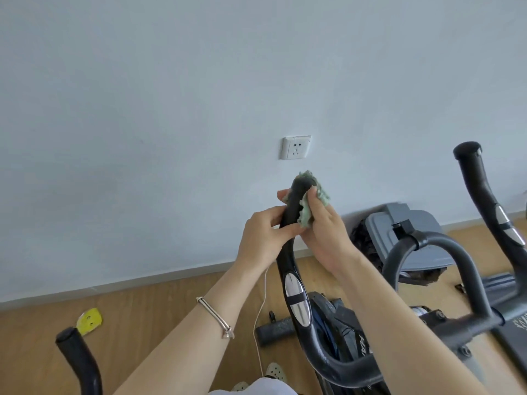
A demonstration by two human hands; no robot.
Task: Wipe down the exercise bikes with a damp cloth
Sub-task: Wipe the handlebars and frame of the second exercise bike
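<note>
A black exercise bike fills the lower right, and its left handlebar (291, 252) rises to the middle of the view, with a silver pulse sensor (296, 300) lower on the grip. My left hand (265, 235) grips that handlebar just below its tip. My right hand (322, 223) holds a crumpled green cloth (313, 192) wrapped round the right side of the tip. The bike's right handlebar (482, 189) stands free at the far right.
A white wall socket (295, 148) sits on the pale wall behind the hands. A thin white cord (261, 309) hangs down to the wooden floor. Another bike's black handle (77, 357) pokes up at the lower left, near a yellow piece (89, 320). A grey device (399, 232) lies by the wall.
</note>
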